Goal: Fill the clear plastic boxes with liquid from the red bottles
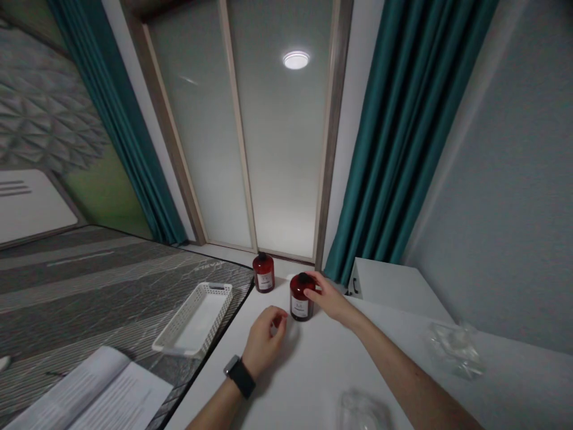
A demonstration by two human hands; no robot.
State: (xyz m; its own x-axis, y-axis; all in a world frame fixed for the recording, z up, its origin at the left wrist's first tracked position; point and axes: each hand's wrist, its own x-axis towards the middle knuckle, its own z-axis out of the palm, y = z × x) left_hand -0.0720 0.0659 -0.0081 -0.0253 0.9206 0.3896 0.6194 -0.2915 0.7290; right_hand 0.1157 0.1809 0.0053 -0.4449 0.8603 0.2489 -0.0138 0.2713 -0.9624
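A dark red bottle (pixel 301 306) with a black cap and a white label stands upright on the white table (pixel 308 370). My right hand (pixel 330 297) grips its upper right side, thumb in front and fingers behind the cap. Just left of and nearer than this bottle, my left hand (pixel 264 335) hovers with loosely curled fingers. A gap shows between its thumb and fingers, and nothing is visible in it. Behind and to the left stands a second, similar red bottle (pixel 264 280). On my left wrist is a dark watch (pixel 240 375).
Left of the table, a white plastic basket (pixel 162 345) and an open book (pixel 111 394) lie on a grey patterned surface. Clear crumpled plastic (pixel 456 349) lies at right, with another clear plastic item (pixel 363 412) near the front. A white cabinet (pixel 398 283) stands beyond the table.
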